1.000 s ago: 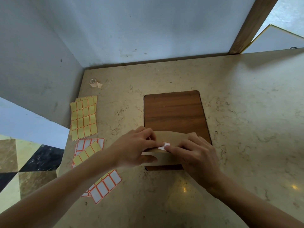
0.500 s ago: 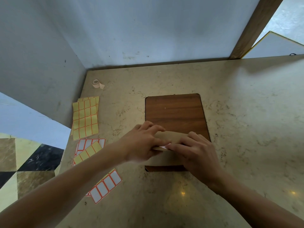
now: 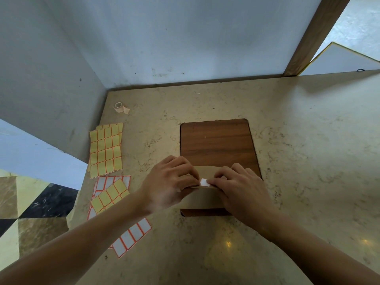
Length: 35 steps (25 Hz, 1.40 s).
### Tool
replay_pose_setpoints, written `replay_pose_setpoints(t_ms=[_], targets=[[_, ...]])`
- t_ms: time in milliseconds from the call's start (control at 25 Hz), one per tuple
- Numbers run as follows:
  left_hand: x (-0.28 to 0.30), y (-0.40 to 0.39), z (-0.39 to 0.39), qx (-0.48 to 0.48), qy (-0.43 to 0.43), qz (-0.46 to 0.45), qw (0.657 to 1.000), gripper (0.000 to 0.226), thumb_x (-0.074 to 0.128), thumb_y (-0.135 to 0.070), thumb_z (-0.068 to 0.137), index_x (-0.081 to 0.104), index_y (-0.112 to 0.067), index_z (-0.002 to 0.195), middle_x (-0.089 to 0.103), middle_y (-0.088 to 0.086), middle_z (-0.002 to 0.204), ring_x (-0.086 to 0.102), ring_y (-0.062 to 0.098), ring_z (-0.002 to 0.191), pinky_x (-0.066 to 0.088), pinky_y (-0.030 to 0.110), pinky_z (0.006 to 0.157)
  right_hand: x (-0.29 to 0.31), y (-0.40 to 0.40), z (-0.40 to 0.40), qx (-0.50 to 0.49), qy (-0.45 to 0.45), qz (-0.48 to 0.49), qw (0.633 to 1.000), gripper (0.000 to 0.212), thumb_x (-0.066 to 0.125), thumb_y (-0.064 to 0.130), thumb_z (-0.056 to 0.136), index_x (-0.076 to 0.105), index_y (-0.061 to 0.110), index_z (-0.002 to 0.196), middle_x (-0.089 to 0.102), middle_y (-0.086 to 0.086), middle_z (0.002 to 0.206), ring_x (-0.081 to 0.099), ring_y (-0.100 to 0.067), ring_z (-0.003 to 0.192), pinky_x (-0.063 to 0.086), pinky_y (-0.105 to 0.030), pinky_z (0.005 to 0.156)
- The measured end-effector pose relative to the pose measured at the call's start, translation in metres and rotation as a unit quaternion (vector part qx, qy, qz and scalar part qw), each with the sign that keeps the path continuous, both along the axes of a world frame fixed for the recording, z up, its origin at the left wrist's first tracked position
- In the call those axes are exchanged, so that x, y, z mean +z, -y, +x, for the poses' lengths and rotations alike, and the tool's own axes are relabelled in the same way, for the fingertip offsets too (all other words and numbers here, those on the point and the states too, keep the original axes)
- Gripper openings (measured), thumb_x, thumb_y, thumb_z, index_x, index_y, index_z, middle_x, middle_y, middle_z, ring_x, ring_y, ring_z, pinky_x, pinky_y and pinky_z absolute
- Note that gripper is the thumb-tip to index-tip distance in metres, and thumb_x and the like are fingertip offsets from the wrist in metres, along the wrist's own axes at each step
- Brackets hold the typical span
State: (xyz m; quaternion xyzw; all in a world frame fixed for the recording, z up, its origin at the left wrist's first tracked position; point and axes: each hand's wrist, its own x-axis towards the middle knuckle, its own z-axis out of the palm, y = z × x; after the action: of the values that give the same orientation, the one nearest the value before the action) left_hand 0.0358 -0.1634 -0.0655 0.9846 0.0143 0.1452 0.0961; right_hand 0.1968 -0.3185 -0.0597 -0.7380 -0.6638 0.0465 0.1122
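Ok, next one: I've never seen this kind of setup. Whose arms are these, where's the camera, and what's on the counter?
No machine here: a person works with bare hands, and every picture comes from one camera worn on their head, looking forward and down. The left hand has its grip on a folded brown paper lying on a wooden board. The right hand touches a small white sticker on the fold's edge; pinching or pressing, I cannot tell. The board rests on a beige stone counter. To the left lie yellow sticker sheets, a strip of white labels, and, near the wall, a small tape roll.
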Motion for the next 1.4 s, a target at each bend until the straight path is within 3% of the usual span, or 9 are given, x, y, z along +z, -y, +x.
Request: replay_pose_setpoints(t_ms=[160, 320, 400, 560, 720, 880, 1000, 1200, 1400], targets=[[0.003, -0.001, 0.003, 0.022, -0.045, -0.032, 0.998, 0.016, 0.067, -0.030, 0.085, 0.069, -0.020, 0.098, 0.068, -0.002, 0.099, 0.059, 0.016, 0.089, 0.042, 0.025, 0.069, 0.002, 0.003, 0.002, 0.004, 0.009, 0.031, 0.999, 0.022, 0.068, 0.026, 0.080, 0.072, 0.026, 0.101, 0.069, 0.005, 0.096, 0.056, -0.016, 0.077, 0.042, -0.027, 0.061], [0.006, -0.003, 0.009, 0.014, -0.102, -0.023, 0.994, 0.028, 0.052, -0.039, 0.094, 0.066, -0.031, 0.116, 0.067, -0.008, 0.108, 0.055, 0.012, 0.100, 0.036, 0.024, 0.074, -0.003, 0.005, 0.008, 0.019, -0.023, 0.106, 0.994, 0.024, 0.051, 0.032, 0.087, 0.073, 0.026, 0.097, 0.069, 0.005, 0.093, 0.055, -0.014, 0.070, 0.040, -0.026, 0.054], [0.006, -0.001, 0.007, 0.016, -0.084, -0.023, 0.996, 0.024, 0.057, -0.037, 0.091, 0.070, -0.030, 0.111, 0.070, -0.008, 0.100, 0.058, 0.012, 0.093, 0.037, 0.024, 0.069, -0.008, 0.008, 0.011, 0.035, -0.031, 0.131, 0.990, 0.025, 0.052, 0.034, 0.087, 0.073, 0.026, 0.099, 0.070, 0.005, 0.094, 0.056, -0.014, 0.070, 0.042, -0.027, 0.053], [0.003, 0.001, 0.003, 0.031, -0.027, -0.037, 0.998, 0.016, 0.072, -0.034, 0.082, 0.076, -0.022, 0.092, 0.071, -0.005, 0.087, 0.060, 0.014, 0.081, 0.043, 0.022, 0.058, -0.012, 0.007, 0.018, 0.036, -0.087, 0.152, 0.984, 0.016, 0.073, 0.024, 0.079, 0.075, 0.026, 0.094, 0.071, 0.007, 0.092, 0.061, -0.012, 0.074, 0.049, -0.030, 0.056], [0.003, -0.009, -0.012, 0.079, -0.003, -0.108, 0.991, 0.016, 0.072, -0.032, 0.083, 0.073, -0.023, 0.096, 0.070, -0.006, 0.090, 0.060, 0.011, 0.081, 0.051, 0.030, 0.058, -0.005, 0.006, 0.029, -0.028, -0.157, 0.136, 0.978, 0.014, 0.073, 0.024, 0.079, 0.073, 0.028, 0.092, 0.071, 0.012, 0.091, 0.063, -0.004, 0.080, 0.055, -0.030, 0.063], [-0.001, -0.021, -0.035, 0.176, 0.025, -0.211, 0.961, 0.014, 0.074, -0.027, 0.081, 0.074, -0.023, 0.095, 0.068, -0.010, 0.086, 0.058, 0.009, 0.079, 0.050, 0.040, 0.063, -0.006, 0.019, 0.049, -0.083, -0.205, 0.137, 0.966, 0.017, 0.070, 0.026, 0.078, 0.074, 0.027, 0.095, 0.072, 0.013, 0.090, 0.064, -0.001, 0.080, 0.057, -0.027, 0.071], [-0.008, -0.021, -0.046, 0.238, 0.053, -0.264, 0.933, 0.014, 0.076, -0.023, 0.079, 0.074, -0.025, 0.093, 0.069, -0.014, 0.087, 0.058, 0.005, 0.084, 0.050, 0.041, 0.069, -0.012, 0.029, 0.060, -0.130, -0.259, 0.143, 0.946, 0.025, 0.076, 0.022, 0.074, 0.072, 0.039, 0.092, 0.069, 0.024, 0.084, 0.065, 0.003, 0.081, 0.052, -0.013, 0.072], [-0.024, -0.014, -0.059, 0.296, 0.085, -0.367, 0.878, 0.018, 0.075, -0.018, 0.080, 0.072, -0.029, 0.093, 0.069, -0.013, 0.095, 0.061, 0.009, 0.094, 0.052, 0.037, 0.076, -0.026, 0.036, 0.067, -0.221, -0.428, 0.114, 0.869, 0.024, 0.077, 0.016, 0.074, 0.076, 0.037, 0.085, 0.074, 0.015, 0.080, 0.068, -0.001, 0.078, 0.050, -0.009, 0.065], [-0.027, -0.012, -0.063, 0.314, 0.096, -0.357, 0.875, 0.015, 0.075, -0.015, 0.080, 0.072, -0.025, 0.090, 0.068, -0.011, 0.092, 0.062, 0.006, 0.089, 0.054, 0.031, 0.074, -0.024, 0.036, 0.059, -0.245, -0.413, 0.131, 0.867, 0.021, 0.078, 0.017, 0.073, 0.077, 0.034, 0.085, 0.073, 0.016, 0.073, 0.066, 0.003, 0.072, 0.045, -0.002, 0.065]])
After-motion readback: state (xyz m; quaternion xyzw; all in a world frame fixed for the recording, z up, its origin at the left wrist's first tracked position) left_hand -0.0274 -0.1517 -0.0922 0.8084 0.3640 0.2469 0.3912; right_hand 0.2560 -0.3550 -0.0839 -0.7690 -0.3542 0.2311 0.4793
